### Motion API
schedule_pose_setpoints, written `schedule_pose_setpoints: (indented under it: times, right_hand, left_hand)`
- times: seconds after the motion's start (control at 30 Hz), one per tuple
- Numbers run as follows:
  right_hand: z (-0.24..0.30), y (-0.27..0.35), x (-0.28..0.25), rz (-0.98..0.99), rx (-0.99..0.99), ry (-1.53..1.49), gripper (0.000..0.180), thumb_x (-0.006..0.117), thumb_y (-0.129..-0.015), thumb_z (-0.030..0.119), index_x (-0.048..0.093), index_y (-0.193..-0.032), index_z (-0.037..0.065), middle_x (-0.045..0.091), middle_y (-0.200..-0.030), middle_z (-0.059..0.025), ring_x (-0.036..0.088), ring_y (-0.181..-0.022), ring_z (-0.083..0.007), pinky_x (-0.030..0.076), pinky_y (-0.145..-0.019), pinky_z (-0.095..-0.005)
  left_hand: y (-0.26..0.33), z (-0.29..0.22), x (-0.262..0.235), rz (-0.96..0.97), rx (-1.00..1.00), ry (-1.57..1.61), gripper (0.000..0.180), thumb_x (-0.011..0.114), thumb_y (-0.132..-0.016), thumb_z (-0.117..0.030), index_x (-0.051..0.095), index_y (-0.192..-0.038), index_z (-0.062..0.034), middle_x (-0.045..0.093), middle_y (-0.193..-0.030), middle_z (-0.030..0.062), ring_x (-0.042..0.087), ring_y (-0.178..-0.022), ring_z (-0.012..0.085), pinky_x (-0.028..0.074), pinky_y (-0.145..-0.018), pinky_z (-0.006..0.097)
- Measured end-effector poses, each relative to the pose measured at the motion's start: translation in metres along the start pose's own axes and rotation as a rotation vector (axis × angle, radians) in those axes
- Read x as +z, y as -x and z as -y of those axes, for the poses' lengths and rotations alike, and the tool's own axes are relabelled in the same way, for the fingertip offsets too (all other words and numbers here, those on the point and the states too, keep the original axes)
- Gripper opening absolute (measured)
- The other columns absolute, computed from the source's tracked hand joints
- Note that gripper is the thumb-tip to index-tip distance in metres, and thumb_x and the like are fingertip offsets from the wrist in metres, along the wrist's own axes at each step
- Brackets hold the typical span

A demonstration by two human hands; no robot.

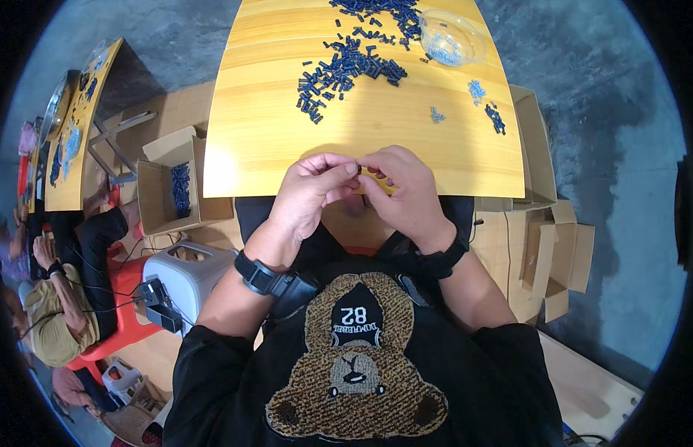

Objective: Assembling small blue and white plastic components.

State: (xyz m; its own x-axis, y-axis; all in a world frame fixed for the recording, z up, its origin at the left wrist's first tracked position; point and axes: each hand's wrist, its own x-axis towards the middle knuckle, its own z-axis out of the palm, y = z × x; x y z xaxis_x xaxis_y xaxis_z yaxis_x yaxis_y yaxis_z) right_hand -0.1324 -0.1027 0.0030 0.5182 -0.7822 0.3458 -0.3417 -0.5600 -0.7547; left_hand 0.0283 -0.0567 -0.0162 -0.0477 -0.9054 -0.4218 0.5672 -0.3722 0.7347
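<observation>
My left hand [305, 195] pinches a small dark cylindrical piece [358, 170] between thumb and forefinger, just above the near edge of the yellow wooden table [272, 160]. From the other side my right hand [407, 190] meets it, its forefinger at the piece and its other fingers curled. The fingers cover most of the piece. Beyond the hands lies a loose pile of small dark blue cylindrical pieces [350, 67]. To the right are a small cluster of the same dark pieces [495, 118] and little clusters of light, shiny bits [477, 92].
A clear round bowl [477, 45] holding small shiny bits stands at the far right. A cardboard box [153, 190] with dark pieces sits left of the table, near a grey stool [205, 279]. Open boxes [540, 257] stand right. Another person [63, 305] sits at the left.
</observation>
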Motion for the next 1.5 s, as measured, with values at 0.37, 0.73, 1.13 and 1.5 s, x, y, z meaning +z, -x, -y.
schedule_pose_setpoints:
  times: [0.37,0.73,1.13,1.5]
  right_hand:
    - [-0.003,0.004,0.001,0.007,0.06,-0.103,0.009,0.061,-0.072,0.005,0.059,-0.08,0.003,0.057,-0.075,-0.0126,0.056,-0.072,-0.0301,0.045,-0.064,-0.0368]
    - [0.0,0.005,0.0,0.017,0.068,-0.134,0.022,0.061,-0.073,0.003,0.058,-0.095,0.005,0.058,-0.077,-0.0121,0.057,-0.072,-0.0279,0.047,-0.063,-0.0354]
    - [0.0,0.002,-0.001,0.031,0.087,-0.1,0.02,0.062,-0.072,0.007,0.057,-0.092,0.004,0.058,-0.078,-0.0121,0.057,-0.071,-0.028,0.046,-0.064,-0.0356]
    - [-0.006,-0.009,-0.001,0.041,0.127,-0.06,0.02,0.063,-0.073,0.012,0.058,-0.09,0.004,0.058,-0.077,-0.0121,0.057,-0.07,-0.0278,0.046,-0.063,-0.0362]
  left_hand:
    - [-0.001,0.006,0.003,-0.017,0.126,-0.095,0.022,0.062,-0.081,0.0,0.059,-0.102,-0.0022,0.064,-0.085,0.0042,0.059,-0.073,0.0088,0.046,-0.062,0.018]
    - [-0.003,-0.002,0.008,0.037,0.132,-0.173,0.036,0.065,-0.077,0.002,0.054,-0.111,-0.0029,0.065,-0.082,0.0035,0.058,-0.072,0.0075,0.043,-0.063,0.018]
    - [-0.002,0.002,0.006,-0.04,-0.02,0.008,0.015,0.059,-0.085,-0.007,0.06,-0.099,-0.0017,0.062,-0.081,0.0024,0.054,-0.065,0.0061,0.044,-0.057,0.017]
    - [-0.015,0.002,0.001,-0.035,0.108,-0.06,0.011,0.062,-0.084,-0.011,0.063,-0.09,-0.0028,0.064,-0.08,0.0032,0.056,-0.067,0.0077,0.044,-0.061,0.02]
